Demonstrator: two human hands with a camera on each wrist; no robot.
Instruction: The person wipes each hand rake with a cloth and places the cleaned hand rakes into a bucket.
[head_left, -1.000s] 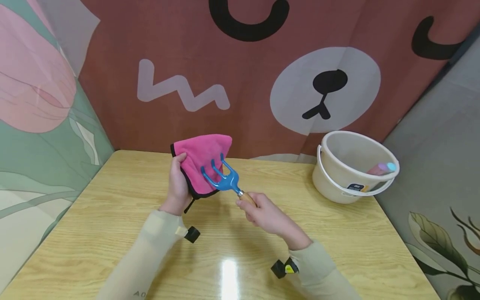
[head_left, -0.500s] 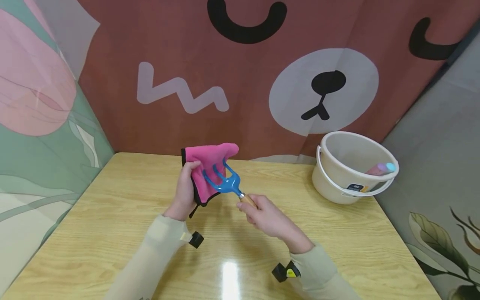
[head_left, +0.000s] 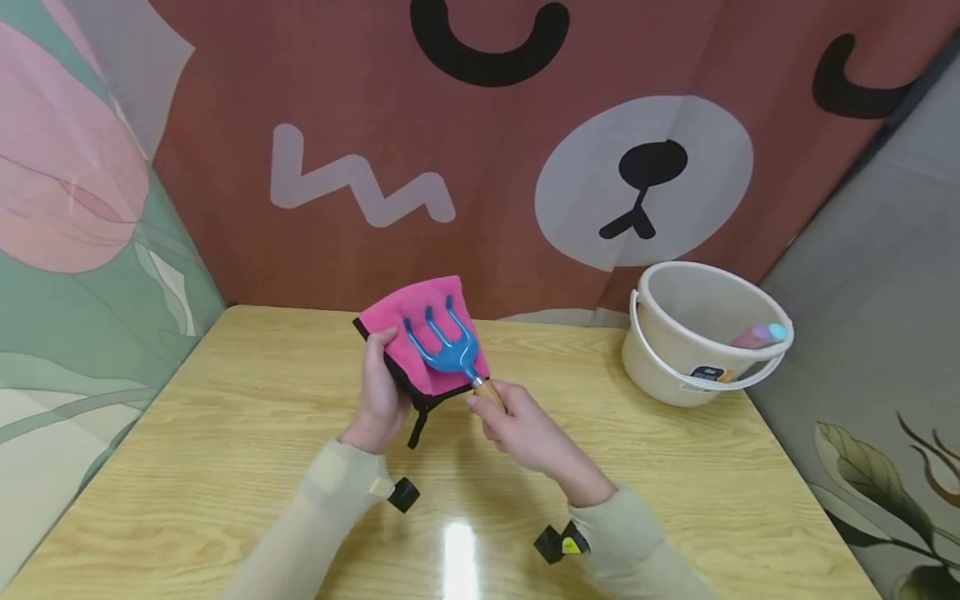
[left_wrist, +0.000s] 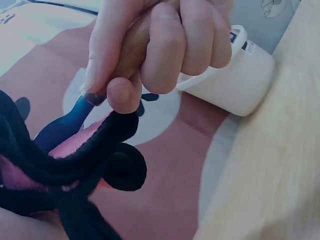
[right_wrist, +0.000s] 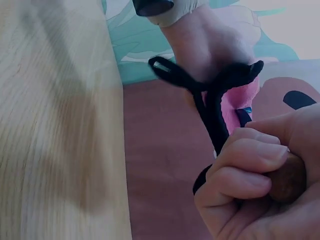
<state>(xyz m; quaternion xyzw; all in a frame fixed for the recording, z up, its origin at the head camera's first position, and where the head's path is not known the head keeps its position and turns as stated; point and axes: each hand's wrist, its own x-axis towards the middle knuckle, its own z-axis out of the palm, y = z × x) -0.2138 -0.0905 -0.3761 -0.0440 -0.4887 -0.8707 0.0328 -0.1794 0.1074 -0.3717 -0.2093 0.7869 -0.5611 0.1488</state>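
In the head view my left hand (head_left: 381, 398) holds a pink cloth (head_left: 420, 308) with black edging and a black hanging loop, its thumb over the near side. My right hand (head_left: 528, 429) grips the wooden handle of a small blue hand fork (head_left: 452, 354). The fork's three tines lie over the pink cloth, pointing away from me. Both are held up above the table. In the left wrist view the right fingers (left_wrist: 162, 50) curl round the wooden handle, close by the cloth's black edge (left_wrist: 122, 165). The handle's butt (right_wrist: 289, 177) shows in the right wrist view.
A cream bucket (head_left: 656, 367) with its handle lowered stands at the table's back right. A pink-purple item with a light blue end (head_left: 761, 335) sits inside it. The wooden table (head_left: 247, 417) meets a printed curtain (head_left: 487, 167) at the back.
The left hand has shifted right and nearer, turning the cloth so it lies broader behind the tines. The fork has tilted to point more straight away from me. The bucket stays put.
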